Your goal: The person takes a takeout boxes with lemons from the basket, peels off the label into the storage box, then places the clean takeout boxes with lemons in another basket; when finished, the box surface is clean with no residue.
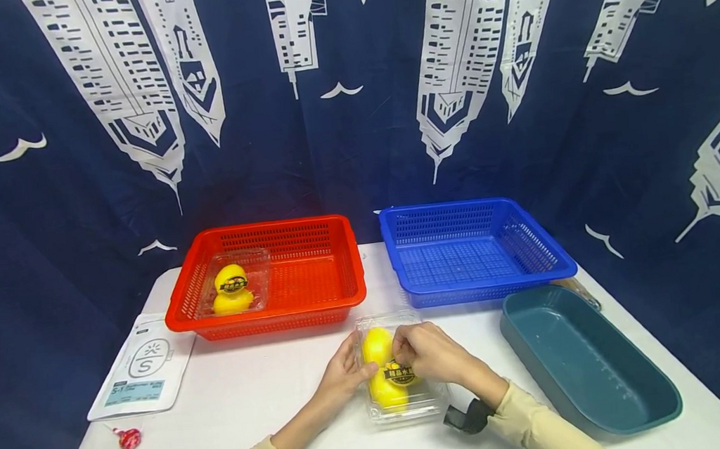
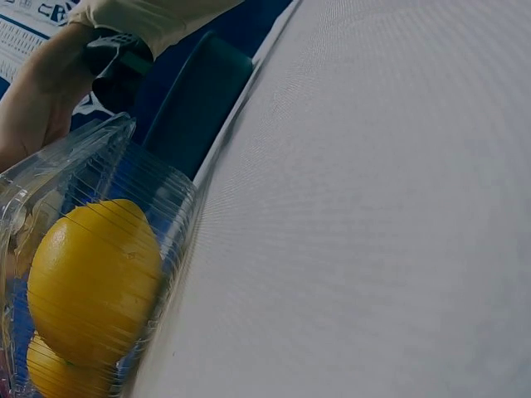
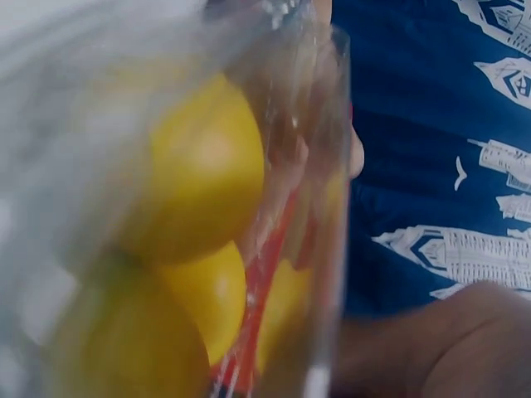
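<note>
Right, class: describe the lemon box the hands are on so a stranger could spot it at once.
Find the white table. In front of the red basket and blue basket lies a clear lemon box. Unlike its twin inside the red one, both hands touch it.

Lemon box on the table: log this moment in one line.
left hand: holds lemon box side | right hand: fingers on its lid | red basket: second box | blue basket: nothing inside
</note>
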### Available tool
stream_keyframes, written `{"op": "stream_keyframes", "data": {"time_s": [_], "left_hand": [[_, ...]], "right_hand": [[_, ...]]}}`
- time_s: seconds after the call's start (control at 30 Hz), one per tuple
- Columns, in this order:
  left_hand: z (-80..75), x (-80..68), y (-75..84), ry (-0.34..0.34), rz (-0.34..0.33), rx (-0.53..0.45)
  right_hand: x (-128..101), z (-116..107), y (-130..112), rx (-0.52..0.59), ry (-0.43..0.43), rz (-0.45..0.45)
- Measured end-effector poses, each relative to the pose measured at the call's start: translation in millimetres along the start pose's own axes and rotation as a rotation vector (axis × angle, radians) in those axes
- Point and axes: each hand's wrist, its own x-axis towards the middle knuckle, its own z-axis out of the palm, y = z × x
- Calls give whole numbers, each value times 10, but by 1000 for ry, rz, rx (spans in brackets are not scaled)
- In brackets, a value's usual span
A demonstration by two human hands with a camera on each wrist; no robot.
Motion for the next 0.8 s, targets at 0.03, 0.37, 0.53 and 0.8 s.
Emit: {"op": "stream_keyframes", "data": {"time_s": [0.03, 0.37, 0.53, 0.8], "left_hand": [[0, -3, -1, -1, 2, 1], [1, 4, -11, 2, 4, 6], [-4, 4, -16, -5, -1, -1], [-4, 13, -11, -10, 5, -15]], "right_hand": [[-3, -9, 2, 11, -9, 11], [12, -39, 27, -11, -18, -9], [5, -39, 36, -9, -28, -32], [33, -111, 96, 75, -111, -46]]}}
